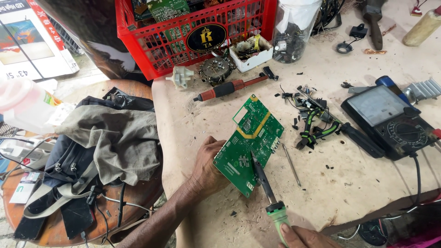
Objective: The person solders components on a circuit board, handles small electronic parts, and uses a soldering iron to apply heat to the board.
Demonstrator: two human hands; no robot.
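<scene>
On bench (193, 124), our left hand (209, 165) grips green board (250, 142) by its edge; our right hand (305, 238) clasps iron (271, 197), tip touching board; pliers (317, 128) lie near.

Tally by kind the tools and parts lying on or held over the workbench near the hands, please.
Green circuit board, held by left hand: 1
Soldering iron, in right hand: 1
Red-handled desoldering pump: 1
Analogue multimeter: 1
Green-and-black pliers: 1
Total: 5
</scene>
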